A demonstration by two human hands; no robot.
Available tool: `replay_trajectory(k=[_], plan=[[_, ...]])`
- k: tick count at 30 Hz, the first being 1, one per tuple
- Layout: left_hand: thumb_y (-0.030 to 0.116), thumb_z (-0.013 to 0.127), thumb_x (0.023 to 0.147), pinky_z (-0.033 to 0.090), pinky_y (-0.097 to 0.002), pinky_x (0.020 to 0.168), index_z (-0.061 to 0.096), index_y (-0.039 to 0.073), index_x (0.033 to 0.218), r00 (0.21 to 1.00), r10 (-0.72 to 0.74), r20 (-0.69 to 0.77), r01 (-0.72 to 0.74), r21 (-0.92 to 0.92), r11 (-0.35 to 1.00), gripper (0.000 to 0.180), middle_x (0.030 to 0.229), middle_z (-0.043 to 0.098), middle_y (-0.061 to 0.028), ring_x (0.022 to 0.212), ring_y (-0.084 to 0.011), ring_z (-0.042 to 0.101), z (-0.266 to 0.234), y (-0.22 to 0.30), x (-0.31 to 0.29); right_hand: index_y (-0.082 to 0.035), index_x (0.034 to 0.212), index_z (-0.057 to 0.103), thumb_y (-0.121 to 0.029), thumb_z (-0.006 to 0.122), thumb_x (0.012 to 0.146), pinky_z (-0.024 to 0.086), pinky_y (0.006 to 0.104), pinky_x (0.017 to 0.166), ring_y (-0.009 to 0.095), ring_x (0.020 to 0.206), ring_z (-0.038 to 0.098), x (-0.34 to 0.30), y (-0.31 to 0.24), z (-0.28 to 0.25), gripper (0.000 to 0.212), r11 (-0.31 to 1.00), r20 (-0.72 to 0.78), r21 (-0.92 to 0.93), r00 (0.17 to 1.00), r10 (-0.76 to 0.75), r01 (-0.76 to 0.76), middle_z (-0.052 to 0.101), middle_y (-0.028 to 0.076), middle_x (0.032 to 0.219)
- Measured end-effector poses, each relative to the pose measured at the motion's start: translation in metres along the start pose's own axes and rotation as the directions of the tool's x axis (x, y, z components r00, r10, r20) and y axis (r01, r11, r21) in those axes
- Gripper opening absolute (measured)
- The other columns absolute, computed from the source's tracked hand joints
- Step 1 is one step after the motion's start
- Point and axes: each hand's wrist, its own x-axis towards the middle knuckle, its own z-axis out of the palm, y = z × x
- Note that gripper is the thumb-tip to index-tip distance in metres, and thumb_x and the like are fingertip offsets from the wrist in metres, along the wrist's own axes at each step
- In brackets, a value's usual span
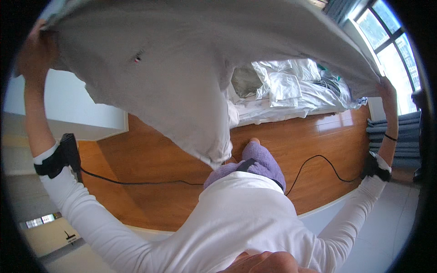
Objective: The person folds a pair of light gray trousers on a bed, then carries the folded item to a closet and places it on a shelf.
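A large grey garment [159, 86] is spread in the air between my raised hands. A small coloured mark shows on its left part, and its lowest corner hangs toward my lap. I cannot tell exactly which kind of garment it is. At the upper left my left hand [38, 52] is closed on one edge, the fingers partly in shadow. On the far right my right hand [386, 90] grips the opposite end, which narrows to a strip. Through the gap under that strip, white sheets and folded clothes [284, 88] show on a low bed.
Black straps with cables [318, 157] running from them sit on my forearms. A white box-like piece of furniture [91, 118] stands at left on the brown wooden floor [182, 136]. A window [389, 41] and blue-grey curtain [396, 136] are at right. The garment hides the view ahead.
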Motion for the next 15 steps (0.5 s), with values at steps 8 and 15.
replay_trajectory(k=[8, 15], plan=[[0.019, 0.066, 0.081, 0.053, -0.0346, 0.080, 0.049, 0.008, 0.112, 0.980, 0.125, -0.155, -0.157, -0.216, 0.964, 0.036, 0.113, 0.061, -0.0095, 0.102, -0.0247, 0.062, 0.103, 0.144, 0.110, -0.004, 0.104, 0.060, -0.016, 0.055, 0.095, 0.046, 0.0264, 0.076, 0.012, 0.085, 0.055, 0.029, 0.060, 0.037, 0.016, 0.959, -0.228, 0.257, 0.972, -0.056, 0.116, 0.058, 0.005, 0.090], [0.017, 0.056, 0.068, 0.045, -0.0437, 0.062, 0.051, 0.002, 0.077, 0.974, -0.035, -0.223, -0.024, -0.256, 0.966, 0.018, 0.078, 0.051, -0.0163, 0.071, -0.0335, 0.053, 0.115, 0.137, 0.239, -0.005, 0.108, 0.062, -0.021, 0.056, 0.094, 0.047, 0.0310, 0.081, 0.013, 0.088, 0.056, 0.085, 0.149, 0.026, 0.021, 0.961, -0.421, 0.243, 0.878, 0.227, -0.132, 0.060, 0.006, 0.094]])
